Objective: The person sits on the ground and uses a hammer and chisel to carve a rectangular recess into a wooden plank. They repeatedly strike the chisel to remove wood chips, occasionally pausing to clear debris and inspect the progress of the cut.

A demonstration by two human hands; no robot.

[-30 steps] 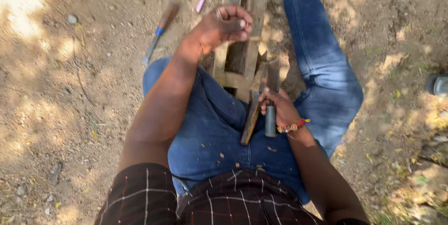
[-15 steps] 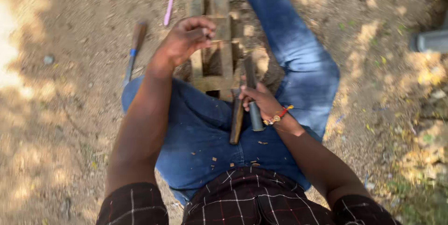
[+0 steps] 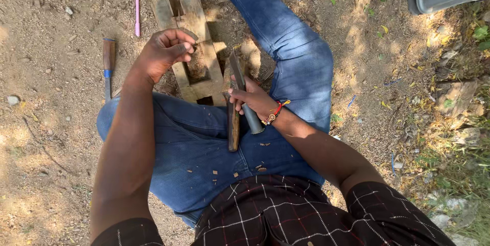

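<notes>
Head view, right hand (image 3: 252,100) gripping tool handles (image 3: 251,118), blades partly hidden, left hand (image 3: 164,52) curled, contents unclear.

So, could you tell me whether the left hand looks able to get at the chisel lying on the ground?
Probably yes: the left hand hovers over the wooden frame, with bare dirt between it and the chisel.
</notes>
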